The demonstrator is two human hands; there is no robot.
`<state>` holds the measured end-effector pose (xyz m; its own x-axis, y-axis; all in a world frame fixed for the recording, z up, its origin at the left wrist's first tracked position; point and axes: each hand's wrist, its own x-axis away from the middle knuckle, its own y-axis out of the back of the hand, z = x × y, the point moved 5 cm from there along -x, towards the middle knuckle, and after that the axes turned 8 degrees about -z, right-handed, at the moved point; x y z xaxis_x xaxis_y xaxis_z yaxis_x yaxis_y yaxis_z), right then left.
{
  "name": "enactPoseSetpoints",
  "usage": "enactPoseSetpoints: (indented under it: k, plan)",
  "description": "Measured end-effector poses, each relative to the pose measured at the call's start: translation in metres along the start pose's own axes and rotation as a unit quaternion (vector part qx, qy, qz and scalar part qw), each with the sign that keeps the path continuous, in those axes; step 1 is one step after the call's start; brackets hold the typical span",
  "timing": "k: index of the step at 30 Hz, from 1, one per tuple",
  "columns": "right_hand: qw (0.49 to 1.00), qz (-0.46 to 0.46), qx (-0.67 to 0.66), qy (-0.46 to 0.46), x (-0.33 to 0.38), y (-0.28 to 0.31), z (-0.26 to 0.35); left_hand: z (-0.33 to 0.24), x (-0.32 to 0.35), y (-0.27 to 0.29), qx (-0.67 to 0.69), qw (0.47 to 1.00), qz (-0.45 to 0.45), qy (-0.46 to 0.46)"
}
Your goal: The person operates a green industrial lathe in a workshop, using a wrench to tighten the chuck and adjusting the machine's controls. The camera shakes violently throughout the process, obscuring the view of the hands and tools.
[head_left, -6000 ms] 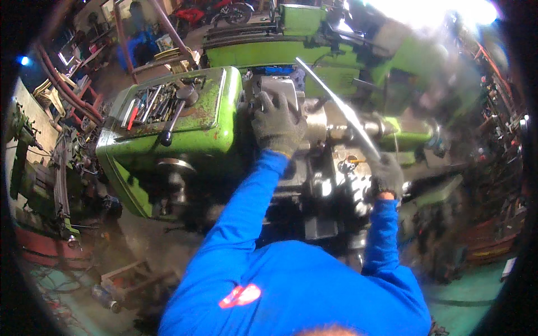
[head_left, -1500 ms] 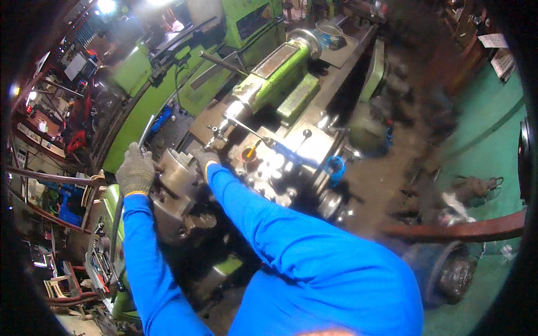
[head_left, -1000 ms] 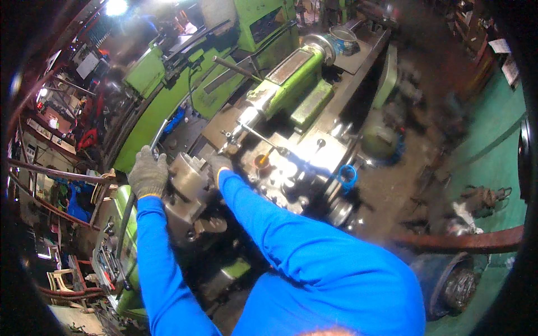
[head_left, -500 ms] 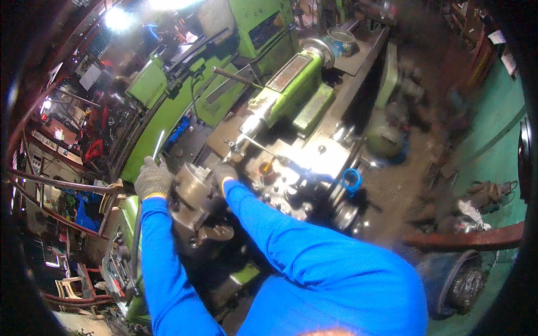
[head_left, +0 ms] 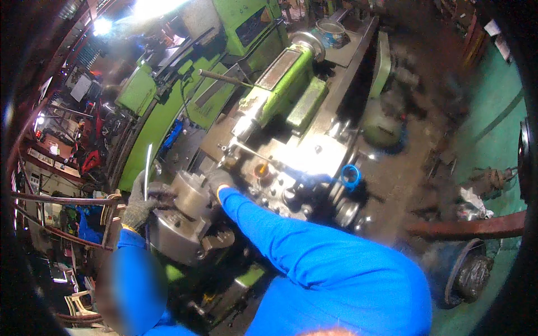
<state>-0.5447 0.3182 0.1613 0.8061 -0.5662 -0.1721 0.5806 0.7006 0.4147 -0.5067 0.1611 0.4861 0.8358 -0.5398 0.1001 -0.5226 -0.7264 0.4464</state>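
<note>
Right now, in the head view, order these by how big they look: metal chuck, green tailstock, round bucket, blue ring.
1. Green tailstock and metal chuck: too alike to rank, and the chuck seems nearer the camera.
2. Round bucket.
3. Blue ring.

1. Down comes the left hand (head_left: 136,210), back toward the body, turning as it goes!
2. The rod (head_left: 148,171) swings steeper, more of it showing.
3. Left sleeve (head_left: 137,280) shifts outward, uncovering more lathe chuck (head_left: 178,238).
</note>
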Motion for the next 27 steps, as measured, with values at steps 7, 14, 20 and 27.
enactPoseSetpoints:
  k: [7, 14, 20, 27]
  plan:
    - [0.998, 0.041, -0.040, -0.035, 0.016, 0.018, 0.017, 0.015, 0.006, -0.008, -0.114, 0.952, -0.258, -0.122]
    - [0.991, 0.069, 0.096, 0.066, 0.013, 0.052, 0.043, 0.041, -0.034, 0.007, -0.468, 0.780, -0.306, -0.281]
    - [0.935, 0.198, 0.255, 0.144, 0.019, 0.062, 0.070, 0.000, 0.000, -0.014, -0.584, 0.724, -0.301, -0.211]
    - [0.942, 0.082, 0.273, 0.179, 0.014, 0.047, 0.013, -0.001, 0.014, -0.015, -0.537, 0.740, -0.388, -0.113]
